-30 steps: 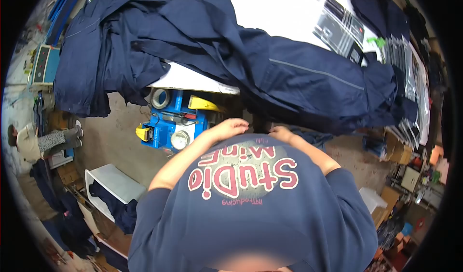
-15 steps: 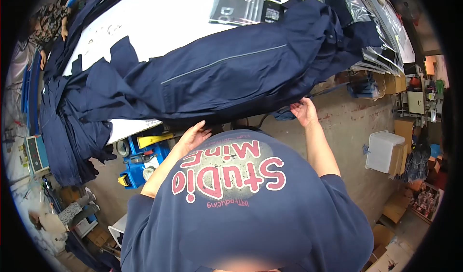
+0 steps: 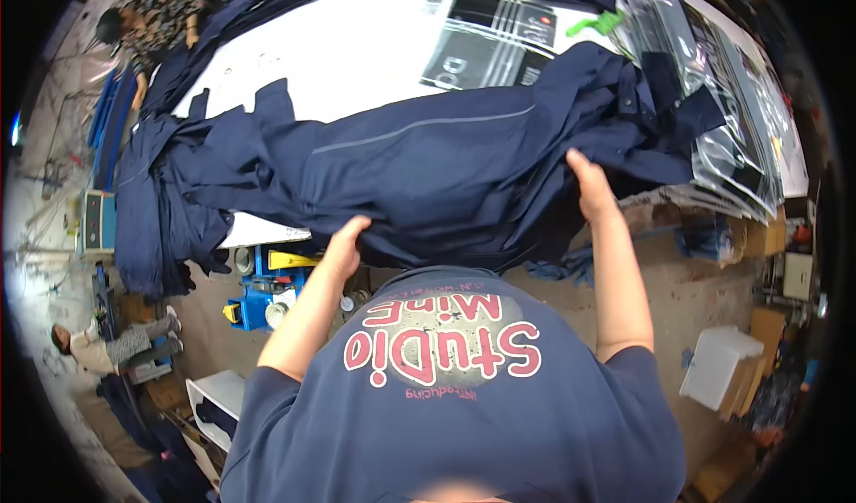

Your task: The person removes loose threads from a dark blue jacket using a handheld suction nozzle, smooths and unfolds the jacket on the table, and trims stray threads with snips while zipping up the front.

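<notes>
A long navy work garment [image 3: 428,164] with a thin grey piping line lies across the white table, its near side hanging over the front edge. My left hand [image 3: 348,243] grips that near side left of centre, thumb on top and the other fingers hidden by cloth. Farther right, my right hand [image 3: 590,189] is closed on the same garment, its thumb along the fabric and its fingers tucked under. Between my hands the cloth bulges toward my body. Snap buttons show near the garment's right end, and loose folds droop off the table's left corner.
On the white table [image 3: 357,44] lie printed plastic bags [image 3: 486,53], a green item [image 3: 597,25] and stacked clear bags [image 3: 713,102] at right. A blue tool box [image 3: 267,293] is below. A co-worker [image 3: 152,30] stands far left; a white bin [image 3: 720,369] sits right.
My hands have gone from beside the garment's lower edge to gripping it, the right one moving up onto the cloth. The near side is drawn toward me. The camera view has shifted.
</notes>
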`<state>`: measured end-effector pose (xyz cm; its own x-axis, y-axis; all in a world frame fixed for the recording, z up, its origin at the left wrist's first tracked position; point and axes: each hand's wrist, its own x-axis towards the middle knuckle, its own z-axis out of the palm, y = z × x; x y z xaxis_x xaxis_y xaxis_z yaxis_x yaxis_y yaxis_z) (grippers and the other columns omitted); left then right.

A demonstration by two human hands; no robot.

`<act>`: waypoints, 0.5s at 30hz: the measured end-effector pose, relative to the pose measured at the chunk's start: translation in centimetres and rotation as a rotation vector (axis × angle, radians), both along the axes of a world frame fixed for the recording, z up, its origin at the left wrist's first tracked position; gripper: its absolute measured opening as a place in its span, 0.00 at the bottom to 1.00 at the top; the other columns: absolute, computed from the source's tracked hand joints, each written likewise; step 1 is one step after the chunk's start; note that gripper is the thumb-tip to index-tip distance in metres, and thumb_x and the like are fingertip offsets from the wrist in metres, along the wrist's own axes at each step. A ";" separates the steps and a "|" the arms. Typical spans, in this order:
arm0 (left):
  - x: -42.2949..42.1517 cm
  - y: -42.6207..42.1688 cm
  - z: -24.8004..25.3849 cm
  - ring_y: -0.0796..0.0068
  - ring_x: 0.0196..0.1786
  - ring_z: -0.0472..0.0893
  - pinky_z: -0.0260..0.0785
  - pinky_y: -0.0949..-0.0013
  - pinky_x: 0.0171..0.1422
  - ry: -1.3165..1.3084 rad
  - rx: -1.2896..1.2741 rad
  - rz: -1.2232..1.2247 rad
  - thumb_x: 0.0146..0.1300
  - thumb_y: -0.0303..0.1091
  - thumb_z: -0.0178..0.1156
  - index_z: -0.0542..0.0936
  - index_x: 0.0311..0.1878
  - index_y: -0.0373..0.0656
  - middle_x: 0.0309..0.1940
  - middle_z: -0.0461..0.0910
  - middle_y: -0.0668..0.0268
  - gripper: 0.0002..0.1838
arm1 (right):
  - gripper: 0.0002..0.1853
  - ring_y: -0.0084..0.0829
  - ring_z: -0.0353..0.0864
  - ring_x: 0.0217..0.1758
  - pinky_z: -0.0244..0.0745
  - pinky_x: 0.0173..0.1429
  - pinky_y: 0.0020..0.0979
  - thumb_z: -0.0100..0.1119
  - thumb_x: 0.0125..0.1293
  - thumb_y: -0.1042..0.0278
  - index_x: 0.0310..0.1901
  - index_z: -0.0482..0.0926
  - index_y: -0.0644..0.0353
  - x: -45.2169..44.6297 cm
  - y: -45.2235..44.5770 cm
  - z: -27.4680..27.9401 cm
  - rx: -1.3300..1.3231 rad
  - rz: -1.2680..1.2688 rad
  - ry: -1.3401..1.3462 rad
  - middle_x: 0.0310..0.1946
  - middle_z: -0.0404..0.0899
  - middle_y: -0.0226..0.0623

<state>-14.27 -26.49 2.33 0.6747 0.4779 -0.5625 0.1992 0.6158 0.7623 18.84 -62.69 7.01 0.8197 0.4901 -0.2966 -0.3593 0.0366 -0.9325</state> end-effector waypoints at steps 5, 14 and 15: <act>11.8 5.4 13.3 0.58 0.69 0.77 0.63 0.57 0.79 -0.438 0.141 0.078 0.74 0.58 0.55 0.72 0.69 0.35 0.66 0.79 0.55 0.35 | 0.44 0.38 0.58 0.83 0.51 0.84 0.40 0.49 0.77 0.35 0.79 0.59 0.67 11.6 8.5 6.2 0.302 0.091 0.003 0.79 0.62 0.44; 15.4 7.7 2.8 0.50 0.84 0.53 0.43 0.44 0.85 0.137 1.622 -0.373 0.75 0.52 0.57 0.69 0.76 0.40 0.81 0.58 0.49 0.34 | 0.34 0.51 0.54 0.84 0.51 0.83 0.51 0.61 0.73 0.55 0.76 0.66 0.56 5.3 11.4 -1.8 -0.630 0.050 -1.267 0.79 0.60 0.51; 13.2 5.9 2.2 0.48 0.84 0.53 0.42 0.42 0.85 0.292 1.819 -0.354 0.74 0.52 0.57 0.68 0.76 0.41 0.81 0.57 0.47 0.34 | 0.32 0.51 0.54 0.84 0.50 0.82 0.56 0.61 0.73 0.56 0.76 0.67 0.54 4.4 10.5 -3.0 -0.811 0.060 -1.291 0.79 0.59 0.50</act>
<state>-1.02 -20.58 4.51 0.8522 0.4244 0.3058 0.3476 -0.8963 0.2753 23.20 -52.20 4.01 0.7058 0.5935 0.3869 0.7081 -0.6072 -0.3604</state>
